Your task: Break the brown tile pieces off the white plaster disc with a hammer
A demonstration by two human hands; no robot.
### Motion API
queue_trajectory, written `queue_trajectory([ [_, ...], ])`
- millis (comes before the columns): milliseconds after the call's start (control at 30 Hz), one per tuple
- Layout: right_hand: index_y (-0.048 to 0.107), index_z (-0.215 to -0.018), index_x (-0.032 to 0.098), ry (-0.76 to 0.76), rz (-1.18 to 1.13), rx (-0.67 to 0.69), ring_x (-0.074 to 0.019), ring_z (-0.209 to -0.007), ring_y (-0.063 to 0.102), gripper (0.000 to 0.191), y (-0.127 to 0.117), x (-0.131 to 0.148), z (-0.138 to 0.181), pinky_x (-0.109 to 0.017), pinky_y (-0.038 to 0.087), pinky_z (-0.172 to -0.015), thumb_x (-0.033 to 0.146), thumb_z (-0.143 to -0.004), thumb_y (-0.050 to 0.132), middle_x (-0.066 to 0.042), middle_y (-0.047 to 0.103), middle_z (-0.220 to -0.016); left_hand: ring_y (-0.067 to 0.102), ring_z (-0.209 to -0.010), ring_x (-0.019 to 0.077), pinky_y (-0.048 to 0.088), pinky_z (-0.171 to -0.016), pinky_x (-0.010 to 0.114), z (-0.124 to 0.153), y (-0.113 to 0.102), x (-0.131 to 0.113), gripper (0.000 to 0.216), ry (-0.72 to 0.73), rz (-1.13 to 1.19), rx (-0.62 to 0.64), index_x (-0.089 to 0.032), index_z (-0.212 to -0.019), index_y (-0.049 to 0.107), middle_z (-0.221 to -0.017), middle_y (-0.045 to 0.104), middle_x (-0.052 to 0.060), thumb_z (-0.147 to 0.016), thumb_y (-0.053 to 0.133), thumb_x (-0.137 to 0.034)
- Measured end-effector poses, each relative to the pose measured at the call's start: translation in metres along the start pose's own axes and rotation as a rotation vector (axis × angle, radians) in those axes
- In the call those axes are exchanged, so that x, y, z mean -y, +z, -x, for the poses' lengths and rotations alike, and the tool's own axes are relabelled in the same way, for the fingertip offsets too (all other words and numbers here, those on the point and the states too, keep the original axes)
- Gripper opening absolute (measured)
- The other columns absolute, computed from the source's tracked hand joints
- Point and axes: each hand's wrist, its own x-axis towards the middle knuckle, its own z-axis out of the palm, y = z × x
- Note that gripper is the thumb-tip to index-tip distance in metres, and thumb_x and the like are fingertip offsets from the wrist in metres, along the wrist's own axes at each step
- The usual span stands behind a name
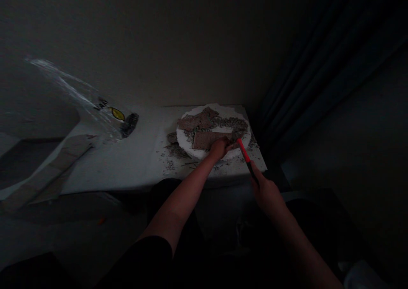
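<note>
My right hand (266,190) is wrapped round the black grip of a hammer (244,150) with a red handle section. The hammer's head is over the right end of a flat brown textured tile (207,140). At the tile's front edge, close to the hammer head, my left hand (219,148) has its fingers bent on the tile; the fingertips are dim. The tile lies on a white round board (185,146) with a ragged rim. Behind it are broken brown pieces (196,121) and a heap of grey-brown rubble (229,122).
Crumbs and chips are scattered on the white-covered table (127,165) around the board. A clear plastic bag (105,110) with a yellow mark and dark contents stands at the left. Dark curtains (306,68) hang at the right. The room is very dim.
</note>
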Motion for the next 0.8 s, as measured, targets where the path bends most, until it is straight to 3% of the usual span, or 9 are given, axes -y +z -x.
queue_trajectory([
  [167, 0.021, -0.158, 0.022, -0.004, -0.017, -0.056, -0.0223, -0.070, 0.070, 0.061, -0.0049, -0.0012, 0.0001, -0.026, 0.045, -0.060, 0.027, -0.099, 0.039, -0.008, 0.075, -0.085, 0.061, -0.104, 0.0236, 0.047, -0.093, 0.035, 0.0045, 0.0017, -0.0004, 0.031, 0.050, -0.041, -0.077, -0.017, -0.106, 0.071, -0.110, 0.066, 0.012, -0.089, 0.061, -0.041],
  [300, 0.022, -0.157, 0.024, -0.007, -0.021, 0.007, -0.0233, -0.072, 0.071, 0.060, -0.0018, -0.0027, -0.0023, -0.027, 0.045, -0.062, 0.027, -0.100, 0.039, -0.008, 0.075, -0.085, 0.053, -0.122, 0.0311, 0.041, -0.103, 0.045, 0.0078, 0.0030, -0.0012, 0.048, 0.038, -0.154, -0.109, -0.017, -0.118, 0.067, -0.125, 0.062, 0.015, -0.081, 0.069, -0.049],
  [500, 0.018, -0.158, 0.026, -0.006, 0.010, 0.002, -0.0226, -0.072, 0.070, 0.061, -0.0001, -0.0024, -0.0011, -0.027, 0.045, -0.062, 0.027, -0.100, 0.038, -0.008, 0.074, -0.086, 0.054, -0.122, 0.0345, 0.039, -0.104, 0.046, 0.0039, 0.0049, -0.0005, 0.060, -0.050, -0.146, -0.082, -0.016, -0.123, 0.063, -0.126, 0.063, 0.017, -0.080, 0.068, -0.056],
  [733, 0.020, -0.158, 0.025, 0.024, 0.060, 0.088, -0.0218, -0.071, 0.069, 0.060, 0.0036, 0.0009, -0.0027, -0.027, 0.045, -0.064, 0.026, -0.100, 0.038, -0.008, 0.073, -0.083, 0.050, -0.127, 0.0326, 0.037, -0.102, 0.043, 0.0039, 0.0029, -0.0020, 0.082, -0.074, -0.085, -0.111, -0.019, -0.146, 0.038, -0.132, 0.059, 0.016, -0.079, 0.069, -0.055],
  [800, 0.018, -0.158, 0.025, 0.021, 0.062, 0.074, -0.0214, -0.072, 0.069, 0.061, 0.0036, 0.0025, -0.0001, -0.027, 0.045, -0.065, 0.026, -0.100, 0.038, -0.008, 0.073, -0.086, 0.050, -0.127, 0.0331, 0.036, -0.102, 0.042, 0.0037, 0.0029, -0.0024, 0.083, -0.099, -0.099, -0.099, -0.020, -0.146, 0.037, -0.133, 0.059, 0.016, -0.078, 0.071, -0.052],
])
